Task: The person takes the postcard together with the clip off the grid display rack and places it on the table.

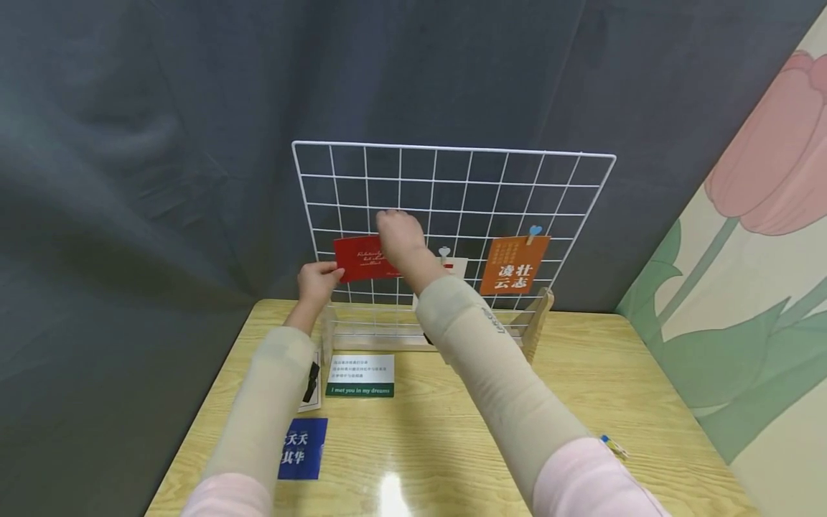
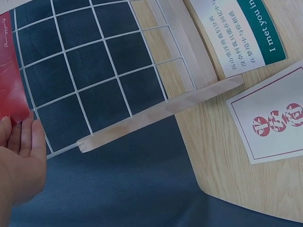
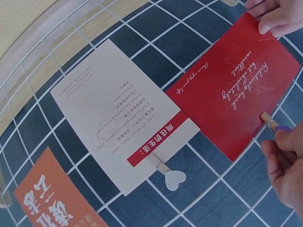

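Observation:
A red card [image 1: 359, 258] with white script is held up against a white wire grid [image 1: 472, 151]. My left hand [image 1: 316, 284] pinches the card by its lower left corner, between thumb and fingers. At the card's top edge, my right hand [image 3: 289, 165] grips a small wooden clothespin [image 3: 268, 120] with a purple end; its tip lies over the card's edge. Beside the red card, a white card [image 3: 113, 109] with a red stripe hangs from a clothespin with a white heart [image 3: 175, 180]. Further right an orange card [image 1: 515, 267] hangs from a blue-heart clothespin [image 1: 533, 232].
Wooden feet [image 1: 538, 327] hold the grid up on the wooden table [image 1: 581, 380]. On the tabletop lie a white-and-green card [image 1: 360, 372], a red-bordered white card [image 2: 270, 135], a blue card [image 1: 305, 451] and small clothespins [image 1: 614, 446]. A dark curtain [image 1: 194, 179] hangs behind.

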### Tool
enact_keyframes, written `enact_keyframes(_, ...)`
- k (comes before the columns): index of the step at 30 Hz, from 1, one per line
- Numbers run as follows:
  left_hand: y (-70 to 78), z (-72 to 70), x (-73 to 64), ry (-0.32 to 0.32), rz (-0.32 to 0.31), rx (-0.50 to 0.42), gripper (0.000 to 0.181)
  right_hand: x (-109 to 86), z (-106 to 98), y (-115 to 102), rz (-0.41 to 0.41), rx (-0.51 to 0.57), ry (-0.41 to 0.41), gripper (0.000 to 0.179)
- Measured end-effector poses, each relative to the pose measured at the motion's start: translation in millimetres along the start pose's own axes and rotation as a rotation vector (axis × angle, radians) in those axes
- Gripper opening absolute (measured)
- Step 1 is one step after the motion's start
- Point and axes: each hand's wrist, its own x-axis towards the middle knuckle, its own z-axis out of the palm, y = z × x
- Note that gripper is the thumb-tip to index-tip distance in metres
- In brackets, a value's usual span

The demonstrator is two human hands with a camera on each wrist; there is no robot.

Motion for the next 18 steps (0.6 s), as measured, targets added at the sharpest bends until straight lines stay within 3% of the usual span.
enact_keyframes(1,22.7,-6.2,-14.8,-0.014,-0.029,0.012,0.025,-0.4,-1,0,-0.001,0.001,0.0,0.021)
enact_keyframes(2,26.8,-6.7,-15.9,-0.016,-0.043,0.026,0.027,-0.7,-1,0,0.0,0.003,-0.001,0.022)
enact_keyframes(4,53.6,-13.3,-33.6,-0.045,-0.088,0.068,0.027,-1.4,-2,0,0.003,0.002,-0.001,0.023)
enact_keyframes(6,62.8,-16.8,-41.5,-0.07,-0.075,0.065,0.027,-2.4,-3,1,0.007,0.002,0.001,0.024)
enact_keyframes(10,64.9,-20.6,-45.4,-0.117,-0.059,0.038,0.028,-4.5,-5,2,0.002,0.013,0.003,0.028)
enact_keyframes(14,61.2,-21.8,-45.2,-0.135,-0.102,0.002,0.028,-7.1,-6,2,-0.005,0.023,0.01,0.034)
enact_keyframes(18,42.1,-19.3,-36.3,-0.157,-0.157,-0.07,0.029,-9.6,-7,2,0.0,0.045,0.022,0.036)
